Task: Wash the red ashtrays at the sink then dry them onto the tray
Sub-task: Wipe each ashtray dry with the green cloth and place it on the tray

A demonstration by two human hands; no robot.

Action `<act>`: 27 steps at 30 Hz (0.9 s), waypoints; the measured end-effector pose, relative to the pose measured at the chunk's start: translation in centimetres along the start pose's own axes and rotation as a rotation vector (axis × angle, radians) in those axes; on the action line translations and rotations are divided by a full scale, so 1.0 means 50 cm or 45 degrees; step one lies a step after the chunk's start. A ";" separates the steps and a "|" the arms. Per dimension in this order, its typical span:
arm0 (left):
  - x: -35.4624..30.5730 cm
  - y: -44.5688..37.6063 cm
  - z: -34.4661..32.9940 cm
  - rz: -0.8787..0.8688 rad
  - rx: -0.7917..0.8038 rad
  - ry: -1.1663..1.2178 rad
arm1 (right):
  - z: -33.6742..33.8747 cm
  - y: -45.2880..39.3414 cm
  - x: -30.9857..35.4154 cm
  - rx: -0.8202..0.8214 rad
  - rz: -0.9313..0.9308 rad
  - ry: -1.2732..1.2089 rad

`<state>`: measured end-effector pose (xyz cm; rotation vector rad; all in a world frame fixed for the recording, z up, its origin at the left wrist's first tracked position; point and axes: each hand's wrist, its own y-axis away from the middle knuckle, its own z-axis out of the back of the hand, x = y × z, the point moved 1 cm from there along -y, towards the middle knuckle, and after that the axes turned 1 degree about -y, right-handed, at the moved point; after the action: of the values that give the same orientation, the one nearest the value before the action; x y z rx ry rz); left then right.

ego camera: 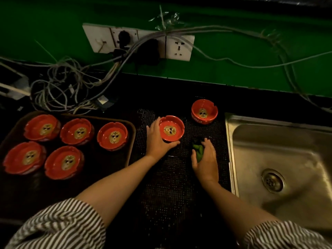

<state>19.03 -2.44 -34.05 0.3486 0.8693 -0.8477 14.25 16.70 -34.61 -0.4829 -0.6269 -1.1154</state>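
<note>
A red ashtray (pixel 171 128) with a gold face emblem sits on the black mesh mat (pixel 179 177). My left hand (pixel 156 139) grips its left and near rim, thumb curled under the front. My right hand (pixel 204 159) closes on a green and black cloth (pixel 197 150) lying on the mat just right of that ashtray. A second red ashtray (pixel 204 111) stands farther back on the mat, apart from both hands. Several red ashtrays (pixel 112 135) sit in two rows on the dark tray (pixel 133 126) at the left.
A steel sink (pixel 280 168) with its drain (pixel 272 180) lies at the right, its rim beside the mat. A tangle of cables (pixel 62 87) and wall sockets (pixel 177 47) sit behind the tray against the green wall. Striped sleeves fill the bottom corners.
</note>
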 end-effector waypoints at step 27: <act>0.046 0.401 0.111 -0.061 0.246 -0.107 | 0.009 0.248 0.087 0.334 0.959 0.167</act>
<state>38.25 5.87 -33.62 0.4592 0.7221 -0.9868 27.00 18.67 -31.90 -0.3649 -0.4090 -0.3396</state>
